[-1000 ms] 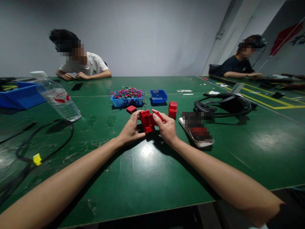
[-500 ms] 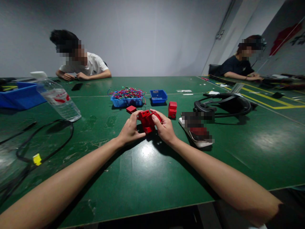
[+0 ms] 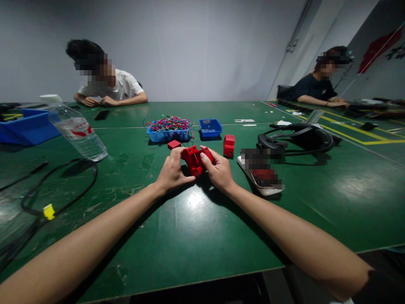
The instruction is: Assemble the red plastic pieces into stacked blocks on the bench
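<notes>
Between my two hands, a little above the green table, is a red blocky part with small round holes in its top faces. My left hand is closed on its left side, thumb low and fingers behind. On its right side my right hand grips it, with the thumb lying on the near face. Whether it is one piece or several joined pieces I cannot tell. Just behind my left fingers lies a flat red block. Another red block stands upright to the right of my right hand.
Beyond my hands sit a blue tray of tangled coloured wires and a smaller blue tray. At right are a phone-like device and a black headset. A water bottle and black cable are left. Two people sit across.
The red part has turned slightly in my hands, so a gap between its two upper sides now shows more. Both hands have stayed in nearly the same place.
</notes>
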`<state>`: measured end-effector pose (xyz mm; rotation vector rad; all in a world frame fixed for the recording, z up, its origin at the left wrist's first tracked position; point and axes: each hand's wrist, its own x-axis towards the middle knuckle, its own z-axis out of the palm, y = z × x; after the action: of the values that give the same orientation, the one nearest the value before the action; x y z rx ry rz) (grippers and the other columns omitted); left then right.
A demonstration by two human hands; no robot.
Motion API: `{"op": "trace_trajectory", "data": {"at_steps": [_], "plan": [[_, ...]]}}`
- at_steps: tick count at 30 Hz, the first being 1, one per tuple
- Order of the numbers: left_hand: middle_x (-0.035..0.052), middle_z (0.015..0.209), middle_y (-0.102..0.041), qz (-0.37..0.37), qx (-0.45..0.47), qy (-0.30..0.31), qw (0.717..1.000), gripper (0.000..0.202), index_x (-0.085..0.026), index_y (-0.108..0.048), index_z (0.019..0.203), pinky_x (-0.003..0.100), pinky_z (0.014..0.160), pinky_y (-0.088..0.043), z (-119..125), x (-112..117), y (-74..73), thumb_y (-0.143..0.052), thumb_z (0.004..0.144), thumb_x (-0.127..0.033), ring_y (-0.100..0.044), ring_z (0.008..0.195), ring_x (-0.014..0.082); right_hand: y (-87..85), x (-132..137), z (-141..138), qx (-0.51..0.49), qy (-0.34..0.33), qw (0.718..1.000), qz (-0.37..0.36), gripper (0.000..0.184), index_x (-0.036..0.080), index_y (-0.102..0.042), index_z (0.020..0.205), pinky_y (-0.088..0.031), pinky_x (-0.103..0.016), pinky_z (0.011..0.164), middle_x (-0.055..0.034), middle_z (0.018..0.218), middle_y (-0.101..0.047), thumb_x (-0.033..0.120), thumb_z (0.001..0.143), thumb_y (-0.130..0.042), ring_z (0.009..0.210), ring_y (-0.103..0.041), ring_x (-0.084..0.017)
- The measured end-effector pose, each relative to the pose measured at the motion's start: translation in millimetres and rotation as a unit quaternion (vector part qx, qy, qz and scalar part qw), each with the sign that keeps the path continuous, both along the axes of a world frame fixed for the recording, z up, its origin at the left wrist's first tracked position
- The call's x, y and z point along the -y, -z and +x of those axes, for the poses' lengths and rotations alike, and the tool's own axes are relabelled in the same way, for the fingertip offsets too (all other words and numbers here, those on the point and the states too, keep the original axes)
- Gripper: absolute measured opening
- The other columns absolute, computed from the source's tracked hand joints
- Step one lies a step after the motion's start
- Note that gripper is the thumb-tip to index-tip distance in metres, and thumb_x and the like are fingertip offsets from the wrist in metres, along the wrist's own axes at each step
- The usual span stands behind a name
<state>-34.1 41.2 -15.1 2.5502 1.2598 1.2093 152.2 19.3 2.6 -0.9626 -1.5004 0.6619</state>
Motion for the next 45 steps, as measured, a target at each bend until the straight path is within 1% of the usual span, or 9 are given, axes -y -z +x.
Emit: {"op": "trace_trajectory", "data": {"at_steps": [5,9,13,19,24,31,38,42,45], "plan": [[0.0138,0.13,-0.048,-0.015,0.011,0.023,1.0,0.085,-0.023,-0.033,0.135,0.049,0.095,-0.049,0,-1,-0.1,-0.08,0.064,-0.034,-0.054,0.116,0.0316,-0.5,2,2,0.032,-0.011,0.999,0.006,0.041,0.021,-0.07,0.118,-0.054,-0.033,0.085,-0.0027,0.107,-0.076,0.047,0.09,-0.056,0.092,-0.071,-0.023],[0.0139,0.132,-0.048,-0.015,0.017,0.035,0.999,0.085,-0.024,-0.032,0.136,0.05,0.096,-0.049,0,-1,-0.1,-0.08,0.066,-0.034,-0.055,0.118,0.0316,0.8,2,2,0.038,-0.029,0.999,0.015,0.043,0.023,-0.067,0.123,-0.051,-0.034,0.092,-0.0033,0.115,-0.073,0.049,0.095,-0.047,0.103,-0.069,-0.023],[0.0146,0.133,-0.049,-0.017,0.031,0.051,0.998,0.085,-0.023,-0.033,0.138,0.05,0.096,-0.05,-1,-2,0.2,-0.079,0.068,-0.034,-0.057,0.114,0.0297,1.7,0,2,0.026,-0.08,0.996,0.007,0.049,0.022,-0.062,0.13,-0.048,-0.035,0.1,-0.0051,0.123,-0.07,0.049,0.099,-0.036,0.112,-0.065,-0.022],[0.0124,0.136,-0.05,-0.052,0.056,0.058,0.995,0.091,-0.028,-0.031,0.143,0.046,0.094,-0.054,-2,-4,3.0,-0.081,0.067,-0.031,-0.062,0.105,0.025,-0.6,-4,5,0.012,-0.126,0.992,-0.016,0.051,0.022,-0.06,0.133,-0.046,-0.036,0.104,-0.0051,0.128,-0.068,0.053,0.094,-0.047,0.118,-0.063,-0.022],[0.0146,0.141,-0.049,-0.097,0.067,0.08,0.99,0.093,-0.029,-0.025,0.147,0.045,0.092,-0.056,-3,-4,2.7,-0.078,0.071,-0.03,-0.064,0.105,0.0246,-1.7,-5,6,0.007,-0.143,0.989,-0.025,0.052,0.023,-0.059,0.134,-0.051,-0.034,0.099,-0.0051,0.127,-0.068,0.052,0.091,-0.053,0.116,-0.064,-0.022],[0.0126,0.122,-0.064,-0.117,0.055,0.093,0.987,0.094,-0.025,-0.018,0.151,0.044,0.089,-0.056,-1,-2,-0.2,-0.07,0.073,-0.022,-0.067,0.104,0.0263,-2.6,-8,5,-0.04,-0.195,0.977,-0.074,0.061,0.025,-0.049,0.143,-0.057,-0.032,0.082,-0.0043,0.118,-0.071,0.05,0.088,-0.057,0.098,-0.07,-0.02],[0.0172,0.133,-0.058,-0.085,0.058,0.113,0.988,0.1,-0.023,-0.017,0.147,0.046,0.095,-0.054,0,1,0.6,-0.075,0.067,-0.027,-0.065,0.113,0.0304,-8.1,6,5,0.138,-0.157,0.977,0.045,0.056,0.031,-0.057,0.135,-0.05,-0.036,0.092,-0.0041,0.129,-0.067,0.043,0.082,-0.069,0.106,-0.065,-0.023],[0.0176,0.132,-0.057,-0.086,0.057,0.111,0.988,0.095,-0.022,-0.02,0.146,0.047,0.093,-0.054,0,1,0.2,-0.074,0.068,-0.028,-0.066,0.111,0.03,-8.1,9,2,0.169,-0.143,0.972,0.083,0.053,0.028,-0.056,0.135,-0.047,-0.04,0.096,-0.0074,0.127,-0.067,0.041,0.084,-0.067,0.108,-0.063,-0.024],[0.0179,0.133,-0.056,-0.084,0.061,0.117,0.988,0.091,-0.021,-0.02,0.145,0.045,0.093,-0.054,0,0,-0.8,-0.072,0.07,-0.03,-0.065,0.111,0.0291,-7.5,9,1,0.157,-0.144,0.974,0.072,0.054,0.024,-0.054,0.134,-0.049,-0.038,0.09,-0.0092,0.124,-0.066,0.04,0.084,-0.067,0.101,-0.064,-0.022]]}}
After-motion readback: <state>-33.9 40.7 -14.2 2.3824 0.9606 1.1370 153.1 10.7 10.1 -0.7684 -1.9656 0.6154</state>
